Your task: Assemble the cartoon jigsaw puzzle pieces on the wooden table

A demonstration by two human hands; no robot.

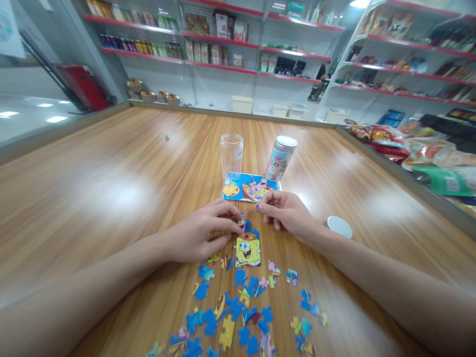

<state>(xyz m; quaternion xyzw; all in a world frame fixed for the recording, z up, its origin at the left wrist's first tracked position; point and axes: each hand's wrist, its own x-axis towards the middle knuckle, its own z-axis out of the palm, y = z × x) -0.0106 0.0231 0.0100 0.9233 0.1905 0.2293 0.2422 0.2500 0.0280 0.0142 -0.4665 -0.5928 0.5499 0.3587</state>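
Between thumb and fingers my right hand (pixel 285 212) pinches a small jigsaw puzzle piece (pixel 258 207), just below the picture card (pixel 235 187). My left hand (pixel 208 230) has its fingertips on a pink puzzle piece (pixel 241 224) at the top of a joined section. Whether it grips that piece or only presses it, I cannot tell. The joined yellow section (pixel 248 249) shows a smiling cartoon face and lies flat on the table. Loose puzzle pieces (pixel 235 308), mostly blue with some yellow and pink, are spread over the wood nearer to me.
A clear jar (pixel 231 154) and a printed canister (pixel 281 157) stand behind the card. To the right of my right wrist lies a round silver lid (pixel 338 226). Packaged snacks (pixel 439 153) sit beyond the right edge of the wooden table (pixel 111 198); stocked shelves (pixel 223 39) line the back.
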